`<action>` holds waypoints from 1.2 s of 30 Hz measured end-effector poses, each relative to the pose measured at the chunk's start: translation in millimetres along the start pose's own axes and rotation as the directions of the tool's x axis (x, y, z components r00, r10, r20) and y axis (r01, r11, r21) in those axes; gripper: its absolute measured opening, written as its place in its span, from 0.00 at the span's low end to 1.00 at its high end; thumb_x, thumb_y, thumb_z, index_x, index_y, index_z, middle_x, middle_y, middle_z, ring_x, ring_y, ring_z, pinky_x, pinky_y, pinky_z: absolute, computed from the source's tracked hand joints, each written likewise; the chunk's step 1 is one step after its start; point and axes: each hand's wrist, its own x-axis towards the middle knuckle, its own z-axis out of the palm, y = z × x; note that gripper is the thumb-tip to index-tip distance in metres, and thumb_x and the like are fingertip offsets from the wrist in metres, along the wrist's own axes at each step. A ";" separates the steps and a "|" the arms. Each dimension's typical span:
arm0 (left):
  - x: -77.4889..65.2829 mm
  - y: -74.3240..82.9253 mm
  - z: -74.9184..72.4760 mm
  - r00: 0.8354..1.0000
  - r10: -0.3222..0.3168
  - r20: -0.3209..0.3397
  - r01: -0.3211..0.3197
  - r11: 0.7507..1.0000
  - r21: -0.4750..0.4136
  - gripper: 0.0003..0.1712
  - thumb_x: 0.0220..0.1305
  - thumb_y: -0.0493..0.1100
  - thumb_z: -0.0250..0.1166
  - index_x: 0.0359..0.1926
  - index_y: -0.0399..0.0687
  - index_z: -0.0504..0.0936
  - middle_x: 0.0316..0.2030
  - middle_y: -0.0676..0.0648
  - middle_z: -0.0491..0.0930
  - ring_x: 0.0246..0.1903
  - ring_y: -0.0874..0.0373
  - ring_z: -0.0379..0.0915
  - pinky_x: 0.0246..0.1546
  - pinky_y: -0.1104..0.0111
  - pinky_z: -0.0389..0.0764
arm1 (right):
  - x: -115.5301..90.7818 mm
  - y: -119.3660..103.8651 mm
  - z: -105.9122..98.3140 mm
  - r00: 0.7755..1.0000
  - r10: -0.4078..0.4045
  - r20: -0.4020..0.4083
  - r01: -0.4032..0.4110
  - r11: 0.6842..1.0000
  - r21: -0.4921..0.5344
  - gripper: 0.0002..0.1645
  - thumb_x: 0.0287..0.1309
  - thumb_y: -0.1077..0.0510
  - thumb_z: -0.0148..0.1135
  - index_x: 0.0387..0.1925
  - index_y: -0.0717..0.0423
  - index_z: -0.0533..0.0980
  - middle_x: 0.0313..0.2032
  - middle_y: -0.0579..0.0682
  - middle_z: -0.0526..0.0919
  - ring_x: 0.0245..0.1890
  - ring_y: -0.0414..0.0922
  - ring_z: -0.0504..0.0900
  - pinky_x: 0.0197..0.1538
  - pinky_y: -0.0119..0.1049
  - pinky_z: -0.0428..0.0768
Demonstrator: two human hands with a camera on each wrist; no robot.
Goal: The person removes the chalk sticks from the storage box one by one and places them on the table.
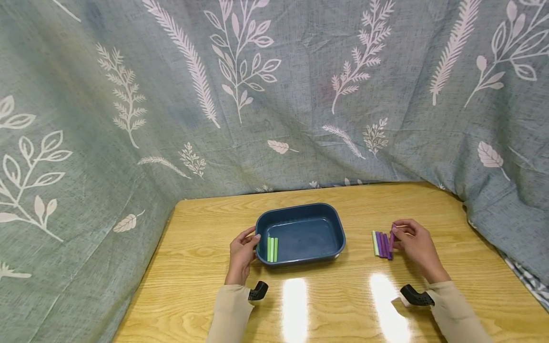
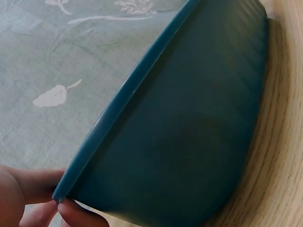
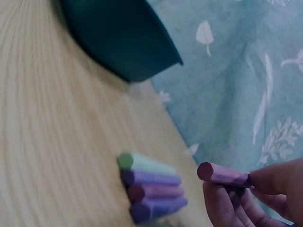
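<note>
My left hand (image 1: pixel 243 252) grips the left rim of a dark blue plastic tub (image 1: pixel 300 260), thumb over the edge and fingers outside, as the left wrist view also shows. Inside the tub, at its left end, several green chalk sticks (image 1: pixel 272 249) lie side by side. To the right of the tub, my right hand (image 1: pixel 415 244) pinches a purple-pink chalk stick (image 3: pixel 225 174) between thumb and fingers, held above the table. Just left of that hand lies a row of chalk: a pale green stick (image 3: pixel 149 164) at one end, then purple and pinkish ones (image 3: pixel 158 192).
The wooden table (image 1: pixel 201 228) carries the tub and the chalk row, with bright light reflections toward its front. A grey-green leaf-patterned cloth (image 1: pixel 274 95) hangs behind and along both sides. A black wrist mount (image 1: pixel 258 291) sits on each forearm.
</note>
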 end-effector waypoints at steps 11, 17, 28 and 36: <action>-0.2 0.1 -0.1 1.000 -0.003 0.010 0.003 1.000 -0.007 0.23 0.74 0.35 0.67 0.67 0.37 0.80 0.40 0.48 0.78 0.32 0.60 0.76 0.24 0.71 0.79 | -0.9 12.9 -7.1 1.000 0.015 -0.007 -0.016 0.994 -0.111 0.20 0.82 0.62 0.51 0.63 0.75 0.69 0.47 0.68 0.82 0.32 0.32 0.83 0.36 0.34 0.87; -0.5 1.4 -0.4 1.000 -0.003 0.004 0.003 1.000 -0.001 0.22 0.74 0.36 0.67 0.66 0.37 0.80 0.42 0.46 0.79 0.35 0.60 0.76 0.24 0.72 0.78 | 0.0 16.4 -7.7 1.000 0.010 0.013 -0.008 0.983 -0.183 0.18 0.80 0.65 0.53 0.61 0.76 0.71 0.48 0.71 0.81 0.32 0.34 0.83 0.35 0.33 0.86; -0.6 0.1 -1.9 1.000 -0.007 0.012 0.007 1.000 0.000 0.23 0.74 0.37 0.67 0.67 0.38 0.80 0.43 0.46 0.79 0.36 0.59 0.77 0.25 0.72 0.78 | -0.3 16.9 -3.7 1.000 -0.020 0.005 0.021 0.967 -0.252 0.17 0.78 0.65 0.55 0.59 0.77 0.73 0.46 0.72 0.82 0.31 0.36 0.83 0.33 0.31 0.85; 0.3 0.3 -1.5 1.000 -0.013 0.013 0.013 1.000 0.000 0.23 0.74 0.37 0.67 0.67 0.38 0.80 0.42 0.47 0.79 0.34 0.59 0.76 0.24 0.72 0.77 | -0.8 17.8 -2.5 1.000 -0.012 -0.013 0.008 0.970 -0.244 0.18 0.78 0.65 0.55 0.59 0.78 0.72 0.44 0.70 0.82 0.31 0.38 0.84 0.34 0.31 0.86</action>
